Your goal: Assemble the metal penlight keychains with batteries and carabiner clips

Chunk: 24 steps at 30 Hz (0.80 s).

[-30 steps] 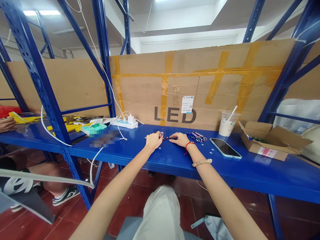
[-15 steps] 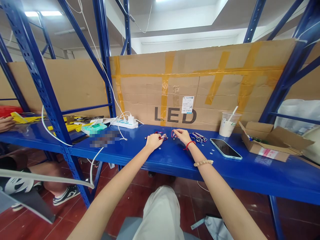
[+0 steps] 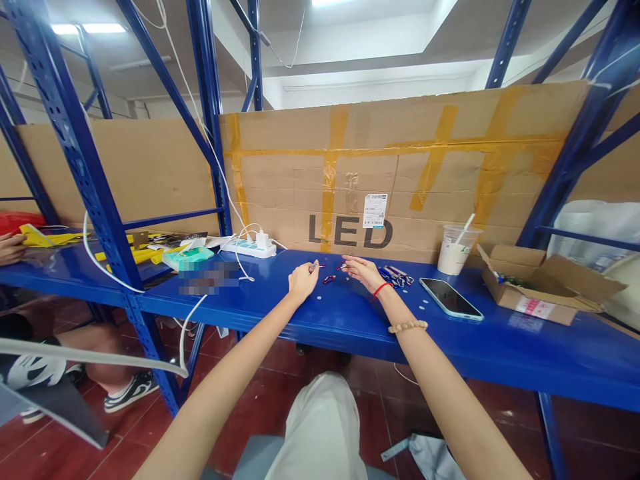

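Observation:
My left hand [image 3: 303,283] is closed over the blue table [image 3: 270,300], with a small metallic carabiner [image 3: 313,267] showing between thumb and index finger. The palm hides whatever else it may hold. To its right, my right hand [image 3: 364,272] has its fingers stretched out over the tabletop. Just at those fingertips lies a small red carabiner [image 3: 341,266]; contact is hard to make out. Another red carabiner [image 3: 329,279] lies between both hands. Beside my right wrist is a pile of several blue and silver carabiners [image 3: 397,275].
To the right are a phone [image 3: 451,298], a plastic cup with a straw [image 3: 454,253] and an open cardboard box [image 3: 543,287]. A power strip [image 3: 249,247] and white cables are at left. A cardboard wall [image 3: 280,180] stands behind. Another person's hand [image 3: 11,249] is far left.
My left hand has turned into a tighter fist and shifted slightly left, uncovering a red carabiner on the table. My right fingers, earlier pinching a red carabiner, have straightened out.

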Tool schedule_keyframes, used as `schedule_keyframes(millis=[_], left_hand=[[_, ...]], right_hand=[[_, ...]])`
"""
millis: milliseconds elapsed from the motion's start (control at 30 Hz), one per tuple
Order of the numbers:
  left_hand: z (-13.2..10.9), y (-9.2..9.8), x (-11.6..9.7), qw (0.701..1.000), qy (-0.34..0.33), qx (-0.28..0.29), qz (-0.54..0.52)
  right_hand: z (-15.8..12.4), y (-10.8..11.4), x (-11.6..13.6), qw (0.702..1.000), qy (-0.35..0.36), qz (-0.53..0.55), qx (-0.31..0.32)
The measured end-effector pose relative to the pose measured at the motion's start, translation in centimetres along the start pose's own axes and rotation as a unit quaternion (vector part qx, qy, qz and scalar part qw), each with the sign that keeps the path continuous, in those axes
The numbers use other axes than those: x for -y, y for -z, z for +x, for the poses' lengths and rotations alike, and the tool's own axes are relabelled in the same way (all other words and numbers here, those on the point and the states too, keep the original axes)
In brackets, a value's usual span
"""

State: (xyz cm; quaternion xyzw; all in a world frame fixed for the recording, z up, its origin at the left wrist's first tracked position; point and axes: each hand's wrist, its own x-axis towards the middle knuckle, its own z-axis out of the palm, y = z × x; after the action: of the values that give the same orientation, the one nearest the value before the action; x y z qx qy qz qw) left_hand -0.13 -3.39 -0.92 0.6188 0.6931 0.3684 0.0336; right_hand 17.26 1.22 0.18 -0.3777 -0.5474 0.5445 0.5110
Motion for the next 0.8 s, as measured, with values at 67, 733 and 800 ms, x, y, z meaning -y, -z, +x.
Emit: schedule_keyframes(millis=[67, 733, 800], left_hand=[[-0.09, 0.04, -0.13, 1.0, -0.011, 0.012, 0.003], [-0.4, -0.01, -0.09, 0.988, -0.112, 0.081, -0.068], [-0.31, -0.17, 0.02, 0.987, -0.115, 0.086, -0.069]], right_hand=[[-0.04, -0.03, 0.01, 1.0, -0.008, 0.008, 0.007], [-0.17, -0.25, -0.62, 0.988, 0.008, -0.098, 0.122], [-0.07, -0.13, -0.84, 0.983, 0.014, -0.089, 0.16]])
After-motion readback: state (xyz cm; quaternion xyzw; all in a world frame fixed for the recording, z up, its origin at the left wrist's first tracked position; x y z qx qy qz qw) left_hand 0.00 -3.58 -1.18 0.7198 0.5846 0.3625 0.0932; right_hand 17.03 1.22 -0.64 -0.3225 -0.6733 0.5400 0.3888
